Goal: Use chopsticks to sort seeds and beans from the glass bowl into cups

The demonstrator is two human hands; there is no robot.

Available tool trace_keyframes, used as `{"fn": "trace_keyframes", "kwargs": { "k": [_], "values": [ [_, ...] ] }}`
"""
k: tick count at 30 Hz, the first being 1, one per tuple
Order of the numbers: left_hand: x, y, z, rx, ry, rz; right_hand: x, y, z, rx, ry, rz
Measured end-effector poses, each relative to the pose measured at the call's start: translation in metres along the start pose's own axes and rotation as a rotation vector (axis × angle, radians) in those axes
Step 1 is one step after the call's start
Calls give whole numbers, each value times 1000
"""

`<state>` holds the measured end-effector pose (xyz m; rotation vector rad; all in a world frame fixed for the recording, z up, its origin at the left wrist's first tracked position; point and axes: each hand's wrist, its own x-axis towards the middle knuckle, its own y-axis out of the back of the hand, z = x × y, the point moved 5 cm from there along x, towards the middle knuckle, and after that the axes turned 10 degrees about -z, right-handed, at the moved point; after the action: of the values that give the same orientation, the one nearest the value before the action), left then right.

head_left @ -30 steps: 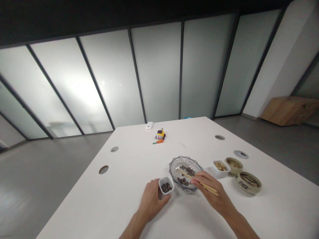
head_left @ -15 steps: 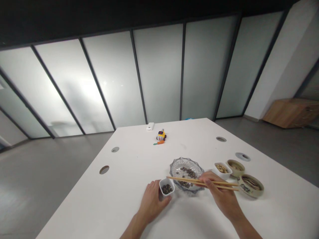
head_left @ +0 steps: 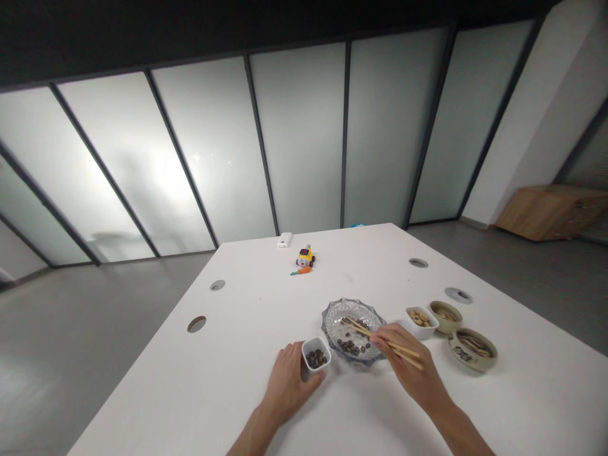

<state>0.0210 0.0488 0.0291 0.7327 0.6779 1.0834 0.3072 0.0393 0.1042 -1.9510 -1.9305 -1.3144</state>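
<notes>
While the left hand cups a small white cup of dark beans on the counter, the right hand pinches chopsticks, their tips over beans in the glass dish just beside it.

— What sort of place is this?
— An office or meeting room: a long white table with round cable holes, frosted glass partition panels in dark frames, grey floor, and a low wooden cabinet.
</notes>
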Motion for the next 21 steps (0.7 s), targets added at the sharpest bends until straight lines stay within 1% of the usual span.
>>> {"fn": "trace_keyframes", "kwargs": {
  "k": [4, 10, 16, 21],
  "values": [
    [0, 0, 0, 6, 9, 2, 1, -6, 1, 39, -11, -52],
    [1, 0, 1, 17, 1, 7, 0, -8, 5, 72, -55, -97],
    [2, -2, -1, 15, 0, 7, -3, -10, 10, 79, -54, -94],
    [2, -2, -2, 11, -1, 12, -2, -11, 8, 71, -19, -91]
  ]
}}
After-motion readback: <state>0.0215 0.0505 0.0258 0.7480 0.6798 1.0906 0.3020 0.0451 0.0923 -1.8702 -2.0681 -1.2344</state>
